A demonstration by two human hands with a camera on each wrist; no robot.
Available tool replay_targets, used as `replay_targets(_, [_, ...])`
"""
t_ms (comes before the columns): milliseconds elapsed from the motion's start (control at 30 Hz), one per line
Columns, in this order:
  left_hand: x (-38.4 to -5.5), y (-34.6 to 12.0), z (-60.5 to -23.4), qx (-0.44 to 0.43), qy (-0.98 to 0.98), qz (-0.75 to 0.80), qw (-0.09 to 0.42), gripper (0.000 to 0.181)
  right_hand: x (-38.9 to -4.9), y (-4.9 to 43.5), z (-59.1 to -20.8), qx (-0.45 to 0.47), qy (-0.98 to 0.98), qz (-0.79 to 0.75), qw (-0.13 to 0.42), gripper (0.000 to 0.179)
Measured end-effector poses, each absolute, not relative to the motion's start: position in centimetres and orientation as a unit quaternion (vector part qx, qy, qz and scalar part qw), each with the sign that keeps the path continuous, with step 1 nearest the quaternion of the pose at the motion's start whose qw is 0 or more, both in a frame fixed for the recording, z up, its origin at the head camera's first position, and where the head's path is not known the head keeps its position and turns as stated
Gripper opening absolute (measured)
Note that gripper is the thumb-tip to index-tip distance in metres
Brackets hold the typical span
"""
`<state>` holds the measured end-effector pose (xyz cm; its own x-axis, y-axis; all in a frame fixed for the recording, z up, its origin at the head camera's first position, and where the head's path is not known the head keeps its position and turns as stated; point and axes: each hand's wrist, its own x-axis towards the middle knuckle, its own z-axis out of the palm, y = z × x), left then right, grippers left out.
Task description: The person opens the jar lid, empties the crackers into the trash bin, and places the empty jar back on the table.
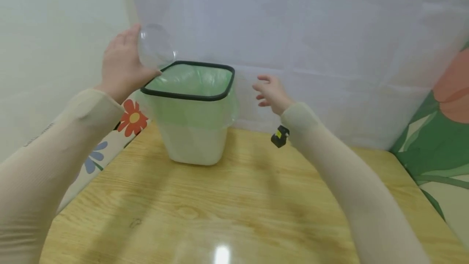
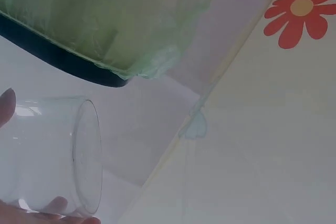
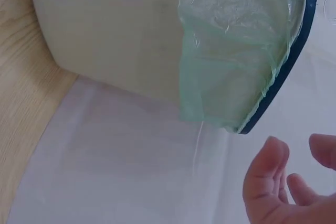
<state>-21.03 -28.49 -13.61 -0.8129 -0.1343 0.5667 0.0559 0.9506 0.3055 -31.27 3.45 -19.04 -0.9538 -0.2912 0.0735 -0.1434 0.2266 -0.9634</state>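
Note:
My left hand (image 1: 121, 62) grips a clear cylindrical cup (image 1: 157, 46) above the back left rim of a white trash bin (image 1: 194, 144). In the left wrist view the cup (image 2: 50, 150) lies on its side, its round end toward the right, with a thumb and fingertips on opposite sides of it. A green plastic bag (image 1: 205, 77) lines the bin and folds over outside, under a black rim frame (image 1: 183, 95). To the right of the bin, my right hand (image 1: 271, 93) hangs in the air, fingers loosely bent and holding nothing.
The bin stands upright toward the back of a wood-grain table (image 1: 205, 199). A white cloth (image 1: 329, 72) hangs behind it. Panels with flower prints (image 1: 133, 118) border the left and right sides. A small black device (image 1: 280, 136) is at my right wrist.

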Motion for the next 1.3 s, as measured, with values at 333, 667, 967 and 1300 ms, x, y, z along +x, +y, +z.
replay_targets(333, [-19.7,-28.2,-14.7,0.045,-0.904,-0.251,0.342,0.103,-30.2,6.9,-19.3,-0.168,0.818,-0.549,0.033,0.052])
replay_targets(667, [-17.4,-27.4,-15.7,0.061,-0.871,-0.338,0.352,0.107,-29.7,9.1,-20.2,-0.176,0.833,-0.523,0.022,0.053])
replay_targets(967, [-15.7,-26.0,-16.7,0.031,-0.855,-0.388,0.342,0.102,-28.9,10.7,-20.5,-0.183,0.854,-0.487,0.001,0.052])
replay_targets(1300, [-15.1,-25.4,-17.1,0.018,-0.85,-0.402,0.339,0.104,-28.7,12.2,-21.1,-0.184,0.861,-0.475,-0.007,0.053])
